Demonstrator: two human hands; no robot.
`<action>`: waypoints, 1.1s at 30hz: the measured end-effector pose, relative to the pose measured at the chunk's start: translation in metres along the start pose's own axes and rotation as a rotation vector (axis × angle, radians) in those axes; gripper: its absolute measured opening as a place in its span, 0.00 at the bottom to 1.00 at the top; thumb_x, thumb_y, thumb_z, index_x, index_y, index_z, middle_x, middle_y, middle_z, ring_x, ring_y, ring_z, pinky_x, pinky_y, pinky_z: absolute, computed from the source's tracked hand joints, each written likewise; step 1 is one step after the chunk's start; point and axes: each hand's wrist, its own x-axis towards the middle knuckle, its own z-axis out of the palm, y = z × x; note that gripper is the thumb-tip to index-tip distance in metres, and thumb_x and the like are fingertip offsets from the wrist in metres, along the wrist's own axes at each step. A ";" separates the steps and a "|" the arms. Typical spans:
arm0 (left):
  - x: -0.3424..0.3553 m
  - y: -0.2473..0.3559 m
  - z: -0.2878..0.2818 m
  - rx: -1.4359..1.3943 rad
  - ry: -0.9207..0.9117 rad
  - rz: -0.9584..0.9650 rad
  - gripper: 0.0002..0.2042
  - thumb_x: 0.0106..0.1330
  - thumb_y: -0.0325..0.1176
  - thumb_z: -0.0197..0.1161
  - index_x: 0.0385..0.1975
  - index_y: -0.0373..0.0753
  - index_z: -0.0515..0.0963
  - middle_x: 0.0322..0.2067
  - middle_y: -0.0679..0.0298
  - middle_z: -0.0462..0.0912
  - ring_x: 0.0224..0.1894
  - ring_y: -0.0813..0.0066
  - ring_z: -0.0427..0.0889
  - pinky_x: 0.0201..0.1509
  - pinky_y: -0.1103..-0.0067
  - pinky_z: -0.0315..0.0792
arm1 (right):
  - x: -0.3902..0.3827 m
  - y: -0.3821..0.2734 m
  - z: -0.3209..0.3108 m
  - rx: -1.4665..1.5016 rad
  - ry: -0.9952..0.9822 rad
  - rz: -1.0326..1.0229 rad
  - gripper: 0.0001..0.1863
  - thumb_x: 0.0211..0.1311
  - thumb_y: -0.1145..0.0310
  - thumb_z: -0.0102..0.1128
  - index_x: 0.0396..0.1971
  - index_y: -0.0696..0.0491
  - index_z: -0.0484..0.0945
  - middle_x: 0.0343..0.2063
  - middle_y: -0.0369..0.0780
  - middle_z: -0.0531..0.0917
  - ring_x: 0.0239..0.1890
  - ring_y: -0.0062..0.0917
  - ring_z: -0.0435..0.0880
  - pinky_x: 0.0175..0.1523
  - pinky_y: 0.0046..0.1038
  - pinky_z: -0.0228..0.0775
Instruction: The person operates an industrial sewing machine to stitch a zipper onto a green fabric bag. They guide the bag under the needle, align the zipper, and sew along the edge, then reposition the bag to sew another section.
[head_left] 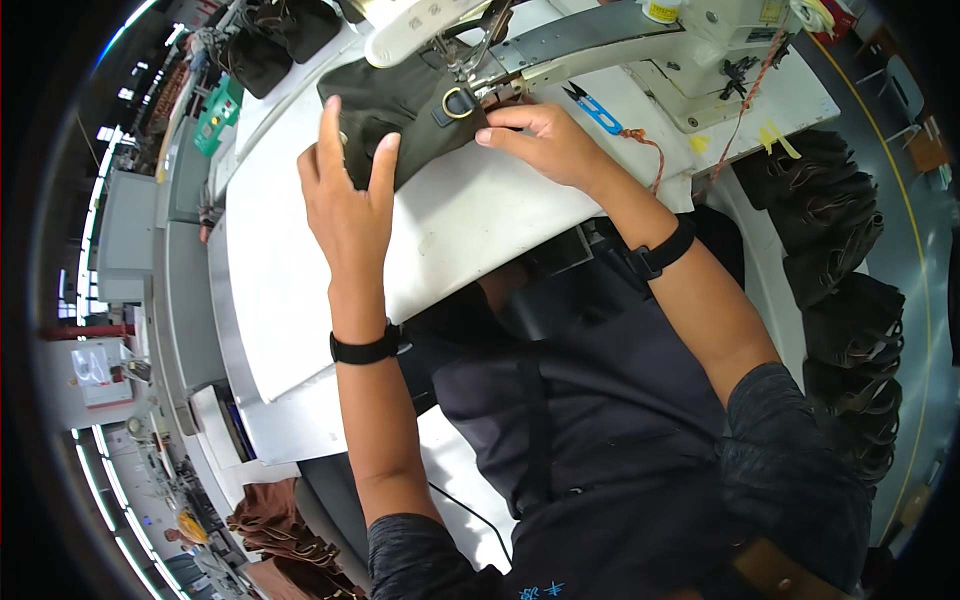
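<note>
A dark olive fabric piece, like a small bag (405, 135), lies under the needle area of a sewing machine (545, 45). A black tab with a metal D-ring (455, 104) sits on its right part, close to the presser foot. My left hand (350, 205) rests at the fabric's left edge, thumb and index finger spread wide; its other fingers are partly hidden. At the right edge of the fabric, just below the needle, my right hand (553, 145) has thumb and fingers drawn together on it. Some right fingertips are hidden behind the cloth and machine.
Blue thread snips (597, 110) with an orange cord lie right of the needle on the white table (450, 225). Dark fabric pieces (840, 290) hang in a stack at the right. Brown pieces (285, 525) lie lower left. A green box (218, 115) stands far left.
</note>
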 end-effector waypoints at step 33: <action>0.015 0.079 0.020 -0.167 -0.084 0.057 0.17 0.65 0.32 0.74 0.51 0.34 0.82 0.43 0.55 0.88 0.46 0.63 0.87 0.53 0.72 0.79 | -0.038 -0.064 0.025 0.308 0.301 0.202 0.13 0.71 0.63 0.66 0.36 0.60 0.87 0.25 0.29 0.83 0.31 0.10 0.74 0.36 0.19 0.66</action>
